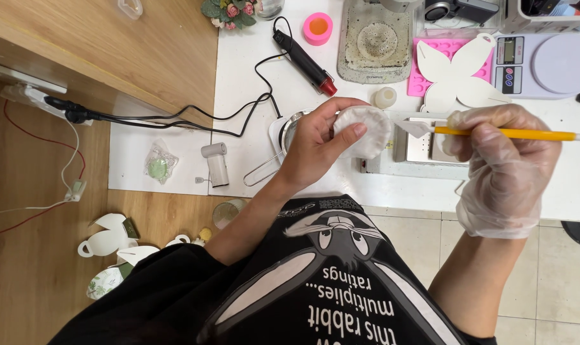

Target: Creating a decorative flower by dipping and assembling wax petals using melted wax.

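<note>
Head view, looking down past a black printed shirt (341, 281) onto a white desk (264, 76).

Left hand (315, 150), bare, closed around a round white disc (365, 131) with a rough, crinkled rim; thumb pressed across its lower face, fingers curled behind, disc held up just above the desk edge, near the middle of the view.

Right hand (500, 169), in a clear plastic glove, wrapped around a yellow-handled spatula (494, 133), held level; its pale flat blade (412, 128) pointing left, tip just beside the disc's right edge, whether touching cannot be told.

Behind the left hand, a small metal pot (291, 128) with a looped wire handle (259, 172); contents hidden by the hand.

Further back: a square tray (375, 41), speckled and crusted, with a round ring mark in its middle; a pink round cup (318, 28) with an orange inside; a black pen-shaped tool with a red tip (306, 62), its cable trailing left to a plug (73, 114). Right of the tray, a pink mould (424, 70) with white butterfly-shaped card cut-outs (459, 73) on it, then a digital scale (545, 64) with a round pale platform. A small white bottle (385, 97) between tray and disc.

At left on the desk, a clear bag holding a green round piece (157, 167) and a small white cylinder (216, 165).

On the wooden floor (28, 281), white cup-shaped cut-outs (108, 239).
</note>
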